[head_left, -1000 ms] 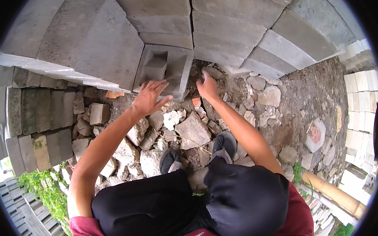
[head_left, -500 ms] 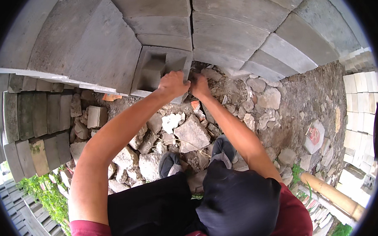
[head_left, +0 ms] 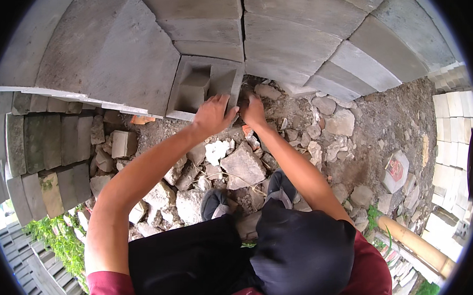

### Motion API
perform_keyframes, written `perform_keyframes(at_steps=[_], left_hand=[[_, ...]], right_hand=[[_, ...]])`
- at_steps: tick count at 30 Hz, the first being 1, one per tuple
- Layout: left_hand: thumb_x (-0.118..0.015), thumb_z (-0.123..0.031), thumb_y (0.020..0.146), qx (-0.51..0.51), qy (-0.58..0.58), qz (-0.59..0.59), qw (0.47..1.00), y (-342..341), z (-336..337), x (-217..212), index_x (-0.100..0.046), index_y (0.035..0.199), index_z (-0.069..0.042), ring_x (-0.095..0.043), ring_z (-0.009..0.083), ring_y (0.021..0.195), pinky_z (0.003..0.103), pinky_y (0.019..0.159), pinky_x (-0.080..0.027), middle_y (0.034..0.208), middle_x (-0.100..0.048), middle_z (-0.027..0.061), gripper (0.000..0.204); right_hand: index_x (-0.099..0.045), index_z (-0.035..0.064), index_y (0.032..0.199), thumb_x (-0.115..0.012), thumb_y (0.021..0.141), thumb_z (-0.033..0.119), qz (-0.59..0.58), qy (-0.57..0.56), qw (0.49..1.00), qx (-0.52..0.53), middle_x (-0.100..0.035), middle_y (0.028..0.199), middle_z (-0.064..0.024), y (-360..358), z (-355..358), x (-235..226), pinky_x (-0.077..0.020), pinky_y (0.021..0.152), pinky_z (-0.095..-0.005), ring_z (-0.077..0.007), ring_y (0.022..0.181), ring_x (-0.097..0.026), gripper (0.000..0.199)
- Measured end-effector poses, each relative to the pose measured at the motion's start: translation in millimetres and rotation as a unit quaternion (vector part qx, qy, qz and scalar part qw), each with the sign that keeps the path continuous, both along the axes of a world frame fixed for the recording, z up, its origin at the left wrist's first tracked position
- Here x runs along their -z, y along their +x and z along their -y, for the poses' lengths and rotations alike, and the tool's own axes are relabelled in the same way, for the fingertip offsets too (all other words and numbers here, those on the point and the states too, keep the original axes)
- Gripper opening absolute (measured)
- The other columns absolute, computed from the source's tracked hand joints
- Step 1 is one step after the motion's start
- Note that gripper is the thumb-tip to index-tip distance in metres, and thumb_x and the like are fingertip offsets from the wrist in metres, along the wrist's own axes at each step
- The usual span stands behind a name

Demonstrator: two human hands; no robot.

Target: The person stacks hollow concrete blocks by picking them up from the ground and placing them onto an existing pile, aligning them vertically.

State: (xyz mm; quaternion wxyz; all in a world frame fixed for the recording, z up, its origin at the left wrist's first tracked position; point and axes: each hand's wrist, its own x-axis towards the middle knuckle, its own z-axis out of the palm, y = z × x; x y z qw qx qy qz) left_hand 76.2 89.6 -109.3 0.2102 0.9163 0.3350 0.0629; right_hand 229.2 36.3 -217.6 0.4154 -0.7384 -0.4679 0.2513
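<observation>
A grey hollow concrete block point(head_left: 181, 114) stands against the stacked blocks, its two cavities facing up. My left hand point(head_left: 211, 116) rests on its near right rim, fingers stretched over the edge and thumb held apart. Just to the right, my right hand point(head_left: 253, 112) reaches down beside the block's right side. Its fingertips are in shadow, so whether they hold anything is hidden. Broken stones and a small orange brick piece point(head_left: 248, 130) lie below my hands.
Tall stacked concrete slabs point(head_left: 294, 39) wall off the far side. Rubble point(head_left: 243, 167) covers the ground around my shoes. More block stacks point(head_left: 49, 144) stand at left, pale blocks point(head_left: 451, 125) at right. A bamboo pole point(head_left: 417, 245) lies at the lower right.
My left hand has slid slightly nearer along the block's rim, and its curled fingers have straightened. My right hand stays beside the block. The block has not visibly moved.
</observation>
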Motion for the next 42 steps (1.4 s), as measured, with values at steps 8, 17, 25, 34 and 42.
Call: perform_keyframes(at_steps=[8, 17, 25, 34, 42], left_hand=[[-0.054, -0.033, 0.096, 0.122, 0.074, 0.017, 0.99, -35.7, -8.3, 0.8, -0.051, 0.128, -0.001, -0.055, 0.0374, 0.109, 0.045, 0.097, -0.042, 0.115, -0.058, 0.0208, 0.046], [-0.059, -0.014, 0.086, 0.069, 0.051, 0.101, 0.991, -57.3, -44.0, 3.3, -0.059, 0.113, -0.005, -0.054, 0.0341, 0.101, 0.045, 0.09, -0.044, 0.107, -0.059, 0.0136, 0.029], [-0.057, -0.021, 0.091, -0.035, 0.118, 0.071, 0.99, -56.0, -38.5, -2.8, -0.038, 0.14, 0.0, -0.038, 0.038, 0.134, 0.048, 0.11, -0.031, 0.147, -0.035, 0.0204, 0.057], [-0.043, -0.043, 0.094, -0.048, 0.156, -0.049, 0.985, -47.6, -46.8, 6.1, -0.022, 0.149, 0.005, -0.017, 0.0331, 0.147, 0.049, 0.119, -0.009, 0.156, -0.024, 0.0219, 0.076], [-0.047, -0.037, 0.096, -0.039, 0.154, -0.033, 0.987, -61.2, -50.2, 7.2, -0.027, 0.147, 0.005, -0.022, 0.0343, 0.146, 0.05, 0.118, -0.012, 0.154, -0.028, 0.0225, 0.069]], right_hand=[[-0.052, -0.0033, 0.128, -0.053, 0.095, 0.017, -0.071, 0.058, 0.995, 0.03, -0.053, 0.125, -0.0256, 0.6, 12.6, -57.0, -0.042, 0.099, -0.0452, -0.0394, 0.117, -0.052, 0.039], [-0.027, -0.0113, 0.144, -0.053, 0.095, 0.028, 0.065, 0.198, 0.971, -0.117, -0.014, 0.155, -0.0298, -25.4, -23.8, -64.0, -0.0152, 0.116, -0.0528, -0.0484, 0.145, -0.009, 0.068], [-0.011, -0.0104, 0.149, -0.052, 0.098, 0.04, -0.073, 0.169, 0.982, -0.041, -0.011, 0.157, -0.0288, -24.7, -15.8, -62.2, -0.0134, 0.118, -0.0478, -0.0414, 0.147, -0.007, 0.083], [-0.005, -0.0095, 0.15, -0.034, 0.097, 0.063, -0.356, 0.042, 0.93, 0.081, -0.007, 0.158, -0.0263, -32.4, -29.4, -60.9, -0.008, 0.119, -0.0379, -0.0321, 0.148, -0.006, 0.094], [-0.008, -0.0006, 0.153, -0.015, 0.099, 0.064, -0.397, 0.069, 0.901, 0.16, -0.006, 0.161, -0.0172, -10.8, -16.3, -49.1, -0.0033, 0.12, -0.0363, -0.0248, 0.149, -0.004, 0.085]])
